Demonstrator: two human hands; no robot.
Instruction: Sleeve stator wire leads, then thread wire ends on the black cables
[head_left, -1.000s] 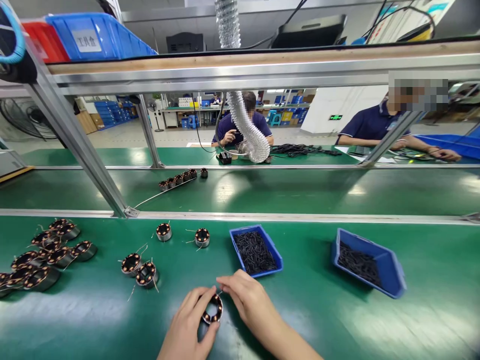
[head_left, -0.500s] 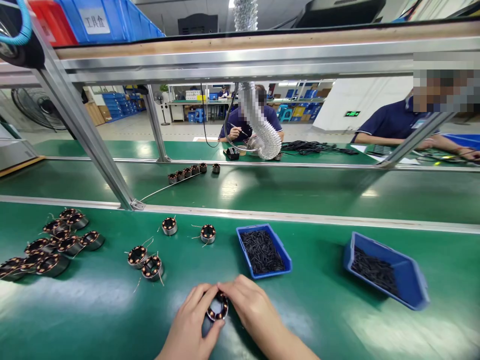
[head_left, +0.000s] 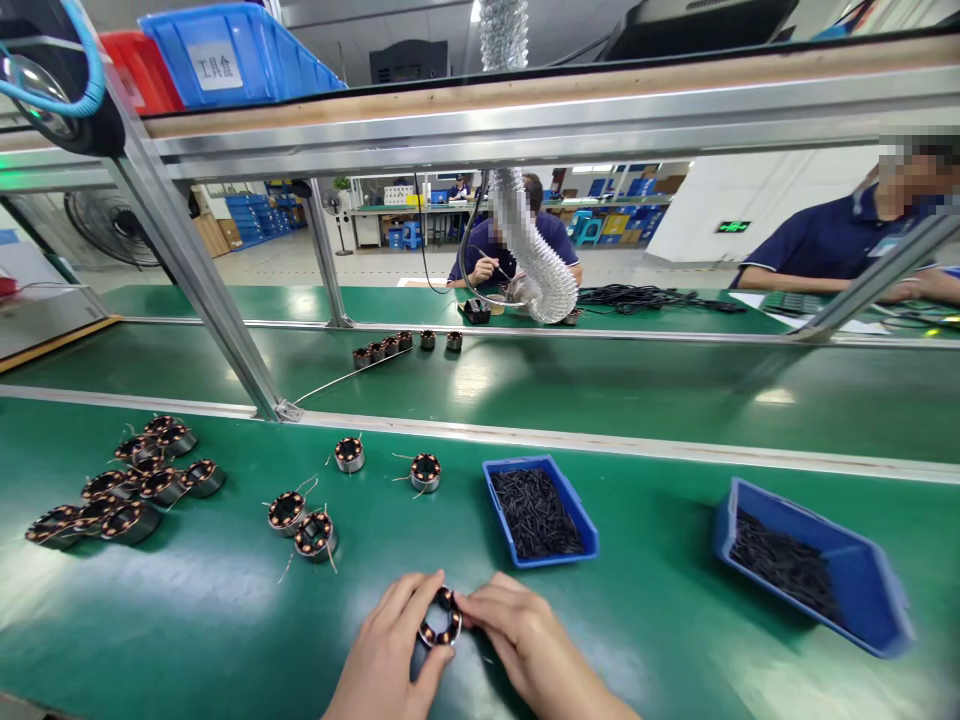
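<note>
Hands, 2: left hand (head_left: pixel 394 645) curled round 1 wound ring (head_left: pixel 452 630); right hand (head_left: pixel 525 625) pinched narrow at its right rim, contents too small to tell. Location: counter (head_left: pixel 645 640), toward near edge. Handling: probably stiff, dense; grip outer wall, spare delicate windings.

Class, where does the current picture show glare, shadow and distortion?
Head view: pale glare on the green workbench, lower left and right; head view: dark shadow left of the rightmost blue bin; head view: that bin looks stretched, probably by a wide lens, the stator in the left hand, less.
</note>
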